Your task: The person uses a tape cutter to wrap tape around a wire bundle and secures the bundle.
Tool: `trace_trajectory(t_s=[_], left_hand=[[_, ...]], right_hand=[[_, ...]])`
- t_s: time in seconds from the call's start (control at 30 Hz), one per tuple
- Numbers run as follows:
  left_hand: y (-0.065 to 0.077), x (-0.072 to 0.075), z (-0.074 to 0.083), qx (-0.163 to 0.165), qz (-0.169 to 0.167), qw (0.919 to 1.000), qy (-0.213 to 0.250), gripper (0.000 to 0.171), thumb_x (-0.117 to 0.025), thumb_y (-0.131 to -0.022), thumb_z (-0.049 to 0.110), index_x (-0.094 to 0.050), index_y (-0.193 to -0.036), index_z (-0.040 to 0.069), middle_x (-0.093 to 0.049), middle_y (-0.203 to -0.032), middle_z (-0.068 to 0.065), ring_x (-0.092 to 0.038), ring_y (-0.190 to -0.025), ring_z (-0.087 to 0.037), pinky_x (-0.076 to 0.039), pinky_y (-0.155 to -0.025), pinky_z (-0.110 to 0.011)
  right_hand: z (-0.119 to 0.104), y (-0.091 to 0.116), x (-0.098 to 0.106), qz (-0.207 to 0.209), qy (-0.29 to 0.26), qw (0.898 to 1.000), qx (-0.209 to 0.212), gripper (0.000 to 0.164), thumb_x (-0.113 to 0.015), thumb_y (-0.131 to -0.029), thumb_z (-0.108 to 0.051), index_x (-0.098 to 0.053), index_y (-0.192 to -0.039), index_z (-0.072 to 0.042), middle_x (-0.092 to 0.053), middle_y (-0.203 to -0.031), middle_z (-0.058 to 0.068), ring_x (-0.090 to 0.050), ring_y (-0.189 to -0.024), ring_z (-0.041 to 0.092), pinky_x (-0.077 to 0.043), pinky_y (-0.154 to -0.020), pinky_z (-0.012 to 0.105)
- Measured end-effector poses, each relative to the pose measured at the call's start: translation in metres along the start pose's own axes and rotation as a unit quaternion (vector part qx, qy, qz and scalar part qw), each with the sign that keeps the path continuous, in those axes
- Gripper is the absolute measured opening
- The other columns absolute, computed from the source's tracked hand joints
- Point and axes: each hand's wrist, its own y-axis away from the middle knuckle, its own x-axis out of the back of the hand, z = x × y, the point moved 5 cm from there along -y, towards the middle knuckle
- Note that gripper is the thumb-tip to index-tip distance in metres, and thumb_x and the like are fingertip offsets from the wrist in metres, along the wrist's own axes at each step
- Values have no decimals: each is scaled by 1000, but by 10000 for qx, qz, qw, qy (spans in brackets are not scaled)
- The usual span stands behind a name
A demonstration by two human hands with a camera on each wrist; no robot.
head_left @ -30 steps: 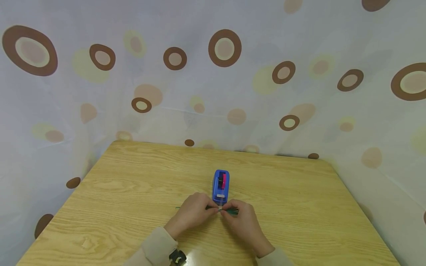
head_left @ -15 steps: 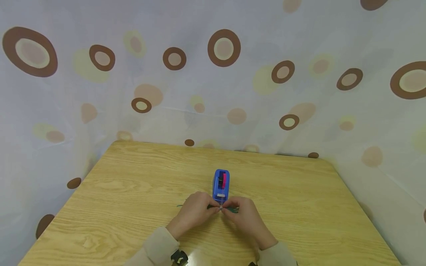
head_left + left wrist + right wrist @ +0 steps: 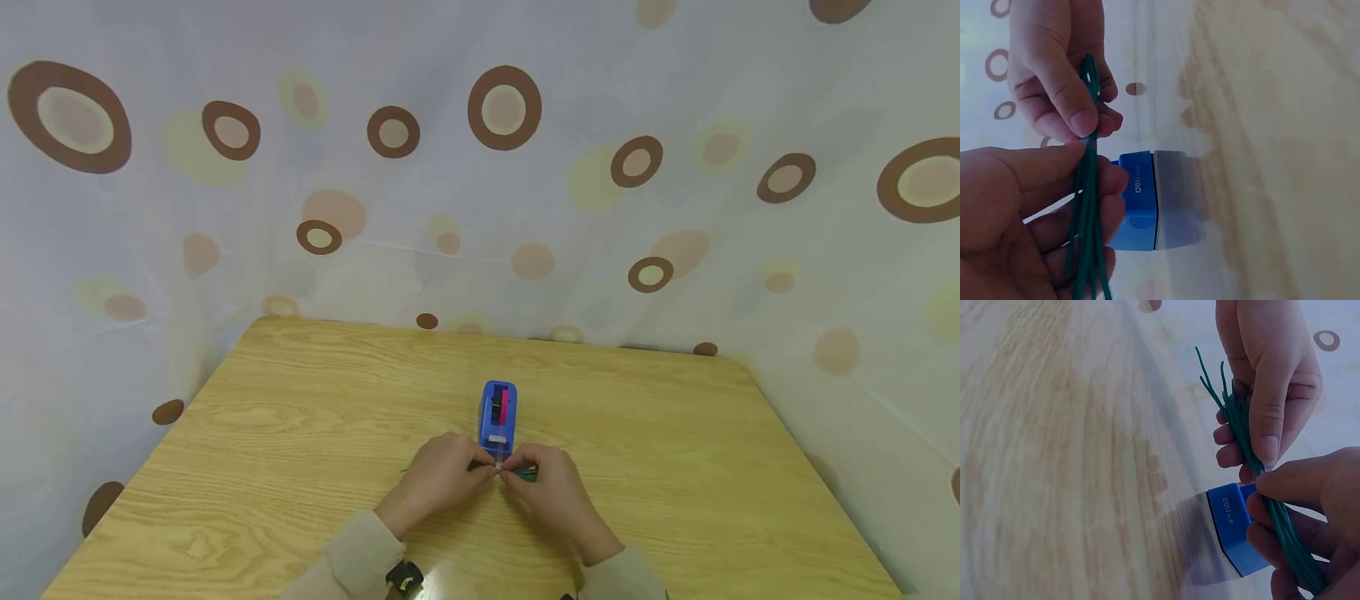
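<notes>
A bundle of thin green wires (image 3: 527, 474) spans my two hands just in front of a blue tape dispenser (image 3: 487, 429). My left hand (image 3: 442, 473) pinches the bundle near its middle between thumb and fingers; loose wire ends stick out past it in the right wrist view. Close beside it, my right hand (image 3: 551, 492) pinches the same bundle (image 3: 1286, 532), whose folded, looped end shows in the left wrist view. The thumbs nearly meet. A strip of clear tape (image 3: 499, 454) runs from the dispenser's cutter down to the pinched spot. Fingers partly hide the tape's end.
The wooden table (image 3: 337, 383) extends around the hands. A pale curtain (image 3: 450, 208) with brown rings hangs behind it and along its sides. In the dispenser sits a roll with a pink core (image 3: 505, 406). A dark strap (image 3: 405, 577) shows near the left sleeve.
Both hands keep their pinch on the green wires and stay almost in place, rising very slightly toward the dispenser. The wire end showing left of the left hand shifts a little.
</notes>
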Motion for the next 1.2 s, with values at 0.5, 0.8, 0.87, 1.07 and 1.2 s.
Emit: trace_trajectory(t_s=[0.5,0.8,0.87,1.07,1.2], left_hand=[[-7,-2,-2,176,-750,9970,70,17,-66,-96,25,-80,-94,17,-67,-77,14,-50,-61,-2,-43,-58,-22],[-8,-3,-2,253,-468,9983,227,14,-69,-94,24,-81,-90,18,-68,-77,14,-52,-63,-1,-45,-59,-22],[-8,-3,-2,262,-425,9985,214,14,-70,-94,24,-81,-90,18,-69,-79,13,-53,-66,-1,-46,-62,-23],[-8,-3,-3,272,-318,9990,160,12,-71,-93,24,-82,-90,19,-70,-83,12,-57,-75,-2,-49,-69,-25],[-8,-3,-2,192,-283,9993,145,11,-72,-92,23,-82,-91,19,-71,-84,12,-60,-79,-3,-50,-70,-26]], right_hand=[[2,1,-2,186,53,9998,112,12,-75,-86,-3,-72,-83,-14,-69,-85,-7,-63,-88,15,-51,-77,34],[2,1,-2,252,20,9995,190,11,-76,-85,-3,-72,-84,-13,-70,-86,-8,-66,-92,15,-52,-83,41],[3,1,-2,242,8,9995,208,10,-75,-86,-3,-72,-85,-13,-70,-86,-8,-66,-92,15,-53,-83,41],[0,2,-1,295,133,9992,246,2,-75,-88,-9,-74,-87,-10,-70,-85,-10,-67,-90,14,-53,-84,42],[-3,1,3,342,445,9981,254,6,-76,-89,-18,-75,-85,-13,-70,-85,-15,-68,-94,16,-48,-90,52]])
